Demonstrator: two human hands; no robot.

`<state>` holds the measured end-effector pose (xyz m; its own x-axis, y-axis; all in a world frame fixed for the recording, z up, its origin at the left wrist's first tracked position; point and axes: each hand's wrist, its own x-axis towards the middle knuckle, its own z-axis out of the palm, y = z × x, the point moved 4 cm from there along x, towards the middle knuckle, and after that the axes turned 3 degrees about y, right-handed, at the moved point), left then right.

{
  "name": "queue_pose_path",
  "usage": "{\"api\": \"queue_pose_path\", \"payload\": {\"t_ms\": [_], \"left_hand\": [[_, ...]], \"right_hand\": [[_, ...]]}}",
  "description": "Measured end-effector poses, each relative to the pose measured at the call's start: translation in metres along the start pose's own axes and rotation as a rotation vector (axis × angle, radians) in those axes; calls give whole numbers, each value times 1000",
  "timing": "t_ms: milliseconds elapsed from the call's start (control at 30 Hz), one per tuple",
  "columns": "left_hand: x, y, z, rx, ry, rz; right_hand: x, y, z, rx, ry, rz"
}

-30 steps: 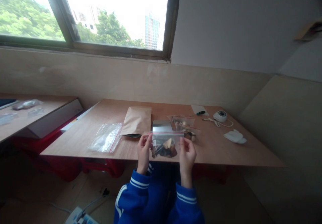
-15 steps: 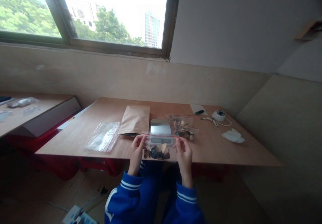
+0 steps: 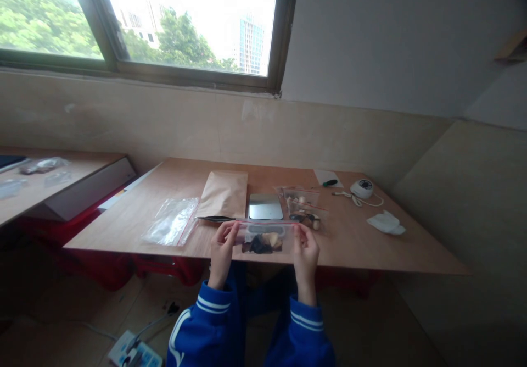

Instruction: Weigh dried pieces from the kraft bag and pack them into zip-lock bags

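Between my hands, at the table's front edge, a clear zip bag (image 3: 262,243) with a red seal strip is stretched out. Dark and pale dried pieces lie inside it. My left hand (image 3: 223,248) pinches the bag's top left corner. The top right corner is held between the fingers of my right hand (image 3: 305,251). Just behind the bag sits a flat silver scale (image 3: 265,207), its front part seen through the plastic. To the right of the scale are more filled zip bags (image 3: 305,220) with dark and pale pieces.
Left of the scale lies a brown paper pouch (image 3: 224,195), beside clear plastic bags (image 3: 171,221). Farther right are a green-handled tool (image 3: 330,183) on white paper, a white dome camera (image 3: 362,189) with its cable, and a crumpled white tissue (image 3: 386,222). A power strip (image 3: 135,350) rests on the floor.
My hands have moved slightly apart, drawing the bag's top edge straighter. The pieces inside have shifted a little. The whole view has moved slightly.
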<state>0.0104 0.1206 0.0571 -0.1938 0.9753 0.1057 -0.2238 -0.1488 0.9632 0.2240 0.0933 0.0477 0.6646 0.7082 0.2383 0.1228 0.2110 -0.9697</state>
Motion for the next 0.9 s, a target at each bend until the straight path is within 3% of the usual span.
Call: {"api": "queue_pose_path", "payload": {"t_ms": [333, 500, 900], "left_hand": [[-6, 12, -3, 146, 136, 149], [-6, 5, 1, 72, 144, 109], [-6, -3, 9, -120, 91, -26]], "right_hand": [[-4, -5, 4, 35, 13, 17], [-5, -3, 11, 149, -22, 27], [-11, 8, 26, 329, -215, 252]]}}
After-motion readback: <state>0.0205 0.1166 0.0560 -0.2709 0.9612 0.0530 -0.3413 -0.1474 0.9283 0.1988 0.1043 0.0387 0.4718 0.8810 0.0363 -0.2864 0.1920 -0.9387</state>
